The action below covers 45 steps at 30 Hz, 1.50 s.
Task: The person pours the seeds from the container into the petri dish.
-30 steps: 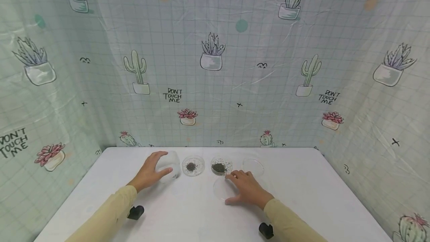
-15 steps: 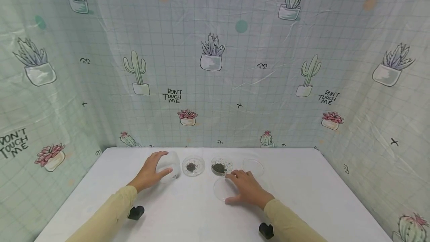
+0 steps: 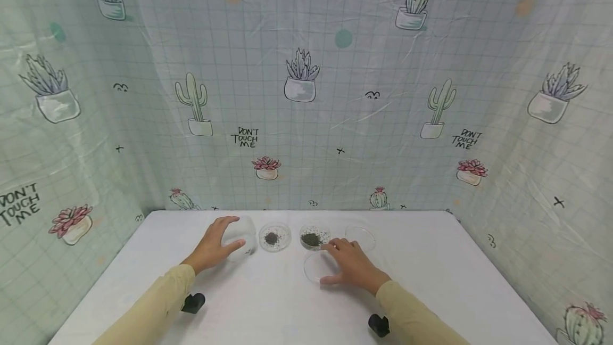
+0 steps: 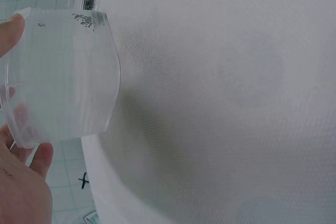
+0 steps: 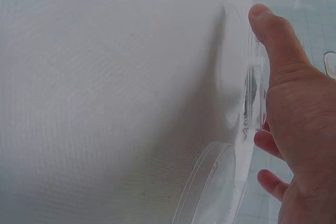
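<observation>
Lid (image 3: 316,267), round and clear, lies at nine o'clock from my nearer right hand (image 3: 353,266), fingers spread wide; my left hand (image 3: 213,246) grips a tub (image 3: 245,232)

Along the far part of the table (image 3: 273,302), from left to right, come a tub (image 3: 245,230) within the curved fingers (image 3: 229,220) of the left hand (image 3: 213,249), a first dish (image 3: 275,250) with a heap of bits (image 3: 271,238) in it, a second dish (image 3: 327,236) with another heap (image 3: 311,239) inside, and a round lid (image 3: 360,239) at the right end. In front of the second dish is another lid (image 3: 316,268), with the right hand (image 3: 353,265) over its right part, thumb toward the near edge. Cloth (image 3: 335,116) hangs behind the table and along both sides.
</observation>
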Motion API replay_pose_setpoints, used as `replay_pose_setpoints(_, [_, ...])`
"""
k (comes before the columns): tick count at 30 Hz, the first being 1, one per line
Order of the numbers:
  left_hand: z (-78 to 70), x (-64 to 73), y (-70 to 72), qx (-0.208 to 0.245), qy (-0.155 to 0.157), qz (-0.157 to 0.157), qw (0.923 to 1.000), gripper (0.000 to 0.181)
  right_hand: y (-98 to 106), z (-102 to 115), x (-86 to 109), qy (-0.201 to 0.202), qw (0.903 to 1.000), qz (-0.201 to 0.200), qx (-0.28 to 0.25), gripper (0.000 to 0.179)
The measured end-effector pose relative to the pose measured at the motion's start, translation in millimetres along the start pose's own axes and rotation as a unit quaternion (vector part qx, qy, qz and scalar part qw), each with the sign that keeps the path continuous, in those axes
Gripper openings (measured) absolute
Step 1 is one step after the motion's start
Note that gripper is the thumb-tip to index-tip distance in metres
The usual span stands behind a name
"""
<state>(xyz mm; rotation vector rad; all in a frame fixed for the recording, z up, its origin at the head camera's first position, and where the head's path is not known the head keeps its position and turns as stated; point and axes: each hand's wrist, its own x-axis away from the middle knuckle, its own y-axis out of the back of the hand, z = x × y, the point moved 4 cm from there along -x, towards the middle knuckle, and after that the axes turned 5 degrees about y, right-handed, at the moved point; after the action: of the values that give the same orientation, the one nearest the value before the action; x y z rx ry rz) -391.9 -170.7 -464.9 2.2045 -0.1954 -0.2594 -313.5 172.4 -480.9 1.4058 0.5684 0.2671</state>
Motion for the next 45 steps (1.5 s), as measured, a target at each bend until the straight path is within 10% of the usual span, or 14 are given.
replay_pose_setpoints(45, [4.9, -1.2, -0.8, 0.015, -0.008, -0.001, 0.9999, 0.068, 4, 3, -18.0, -0.040, 0.9990, -0.019, -0.004, 0.078])
